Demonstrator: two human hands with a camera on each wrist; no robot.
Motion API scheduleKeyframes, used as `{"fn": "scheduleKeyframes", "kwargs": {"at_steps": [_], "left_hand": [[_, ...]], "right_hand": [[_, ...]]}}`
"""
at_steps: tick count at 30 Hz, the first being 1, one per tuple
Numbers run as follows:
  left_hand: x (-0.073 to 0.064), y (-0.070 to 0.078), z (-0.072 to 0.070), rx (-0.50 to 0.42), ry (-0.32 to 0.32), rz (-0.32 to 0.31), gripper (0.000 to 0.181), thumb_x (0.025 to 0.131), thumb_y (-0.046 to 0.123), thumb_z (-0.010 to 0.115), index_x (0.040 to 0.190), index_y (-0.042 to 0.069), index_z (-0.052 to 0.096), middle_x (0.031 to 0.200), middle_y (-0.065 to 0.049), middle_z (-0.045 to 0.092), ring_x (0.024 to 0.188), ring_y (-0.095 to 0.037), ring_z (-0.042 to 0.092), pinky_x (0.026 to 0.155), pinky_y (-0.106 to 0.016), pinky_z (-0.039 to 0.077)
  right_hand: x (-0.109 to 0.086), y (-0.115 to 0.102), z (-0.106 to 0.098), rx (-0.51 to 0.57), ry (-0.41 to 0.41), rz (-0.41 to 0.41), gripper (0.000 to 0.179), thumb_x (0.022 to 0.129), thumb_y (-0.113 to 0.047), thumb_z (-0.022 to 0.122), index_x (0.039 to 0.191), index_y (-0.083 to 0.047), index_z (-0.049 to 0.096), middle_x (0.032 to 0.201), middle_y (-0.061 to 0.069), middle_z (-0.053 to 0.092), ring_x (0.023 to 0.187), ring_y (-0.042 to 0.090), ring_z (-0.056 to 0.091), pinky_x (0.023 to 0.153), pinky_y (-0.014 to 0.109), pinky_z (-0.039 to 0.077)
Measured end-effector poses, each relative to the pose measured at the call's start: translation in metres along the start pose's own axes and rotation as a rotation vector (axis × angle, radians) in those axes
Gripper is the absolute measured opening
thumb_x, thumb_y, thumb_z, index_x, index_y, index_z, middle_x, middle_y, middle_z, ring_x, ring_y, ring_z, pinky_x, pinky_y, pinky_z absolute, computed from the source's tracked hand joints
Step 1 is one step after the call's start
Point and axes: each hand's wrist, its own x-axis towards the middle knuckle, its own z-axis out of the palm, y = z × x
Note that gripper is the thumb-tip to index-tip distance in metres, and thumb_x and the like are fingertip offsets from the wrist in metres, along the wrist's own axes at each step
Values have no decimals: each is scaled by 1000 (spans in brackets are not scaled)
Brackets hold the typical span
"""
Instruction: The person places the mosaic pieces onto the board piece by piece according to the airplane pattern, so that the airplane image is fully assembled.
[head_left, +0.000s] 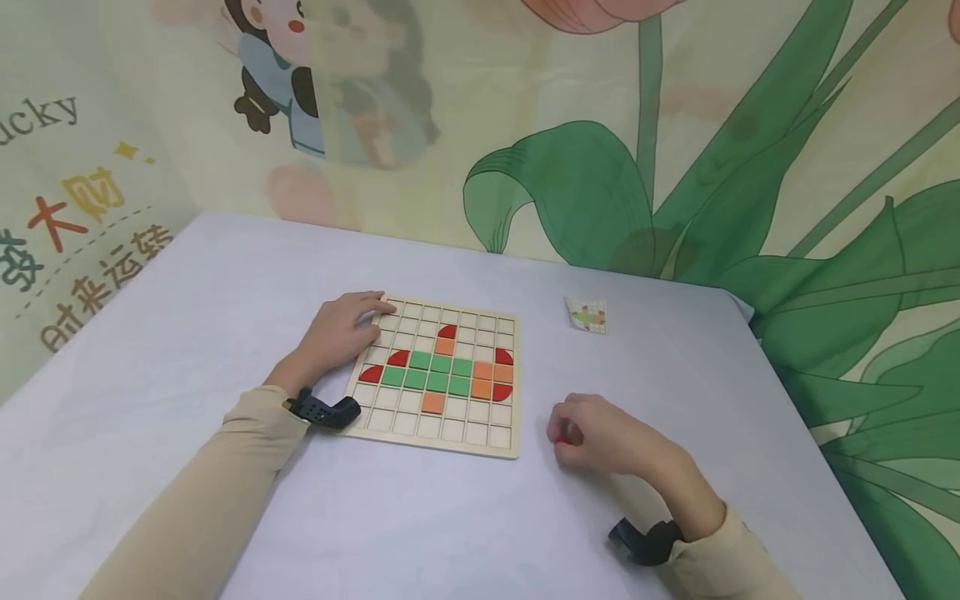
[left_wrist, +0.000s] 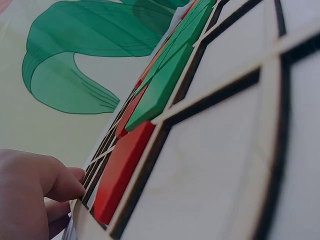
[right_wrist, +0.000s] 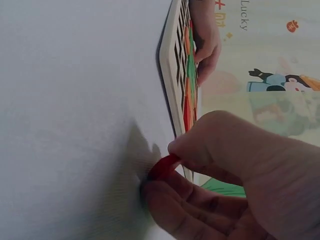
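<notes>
A square wooden grid board (head_left: pixel 450 454) lies on the table, with green squares (head_left: pixel 437 381), orange squares (head_left: pixel 432 403) and red rounded pieces (head_left: pixel 372 373) set in its cells. My left hand (head_left: pixel 341 329) rests at the board's upper left corner, fingers and thumb touching the edge. In the left wrist view, a red piece (left_wrist: pixel 122 172) lies close to those fingertips. To the right of the board, just above the table, my right hand (head_left: pixel 600 433) pinches a small red piece (right_wrist: pixel 164 167) between thumb and fingers. The fingers partly hide its shape.
A small picture card (head_left: pixel 588 317) with a similar coloured grid pattern lies beyond the board, to the right. White cloth (head_left: pixel 247 275) covers the table. A printed backdrop (head_left: pixel 420 200) with leaves and cartoon figures stands behind it.
</notes>
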Motion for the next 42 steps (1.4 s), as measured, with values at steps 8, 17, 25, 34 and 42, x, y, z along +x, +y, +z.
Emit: {"fn": "scheduleKeyframes", "kwargs": {"at_steps": [8, 17, 25, 34, 42], "left_hand": [[2, 1, 1, 7, -2, -7, 43, 85, 16, 49, 126, 15, 61, 147, -12, 44, 138, -35, 34, 112, -58, 22], [1, 1, -2, 10, -9, -14, 43, 85, 15, 49, 127, 15, 60, 147, -11, 44, 139, -34, 34, 112, -58, 22], [6, 6, 4, -11, -15, 2, 43, 85, 17, 49, 127, 15, 60, 148, -10, 43, 139, -33, 34, 113, -56, 22], [4, 4, -2, 6, 15, -9, 44, 83, 16, 49, 125, 15, 61, 146, -11, 45, 138, -34, 35, 112, -57, 23], [0, 1, -3, -6, -13, -26, 44, 84, 17, 49, 126, 15, 60, 147, -11, 43, 139, -34, 33, 113, -58, 21]], "right_hand": [[11, 3, 1, 134, 79, -83, 17, 84, -9, 70, 98, -19, 70, 90, -9, 65, 80, 6, 60, 73, 20, 53], [44, -53, 13, 308, 235, -323, 22, 85, -7, 69, 106, -11, 72, 98, -5, 70, 89, 8, 64, 79, 18, 54], [66, -89, 37, 217, 299, -393, 16, 84, -14, 72, 99, -15, 75, 90, -9, 72, 86, 4, 63, 76, 15, 51], [67, -93, 51, 147, 368, -425, 13, 83, -18, 73, 95, -15, 77, 90, -7, 69, 84, 6, 62, 75, 15, 51], [63, -96, 55, 39, 378, -459, 13, 83, -19, 73, 95, -15, 77, 86, -6, 63, 79, 6, 59, 69, 11, 49]]}}
